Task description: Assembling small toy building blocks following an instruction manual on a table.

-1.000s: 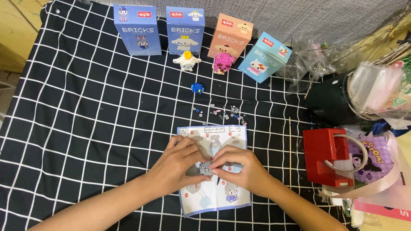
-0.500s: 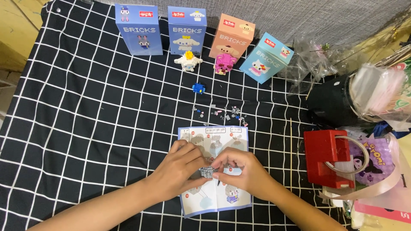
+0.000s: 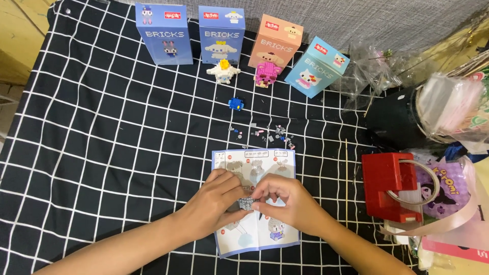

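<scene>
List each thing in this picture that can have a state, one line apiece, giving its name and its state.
left hand: gripping the small grey brick build
right hand: pinching the same build
small grey brick build: partly assembled, held over the leaflet
instruction leaflet: unfolded, flat
four boxes: upright
white figure: assembled, standing
pink figure: assembled, standing
loose bricks: scattered

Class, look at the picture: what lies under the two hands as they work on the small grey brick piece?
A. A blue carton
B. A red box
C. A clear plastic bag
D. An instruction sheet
D. The left hand and right hand pinch the grey brick piece above the instruction sheet, which lies flat on the checked cloth.
</scene>
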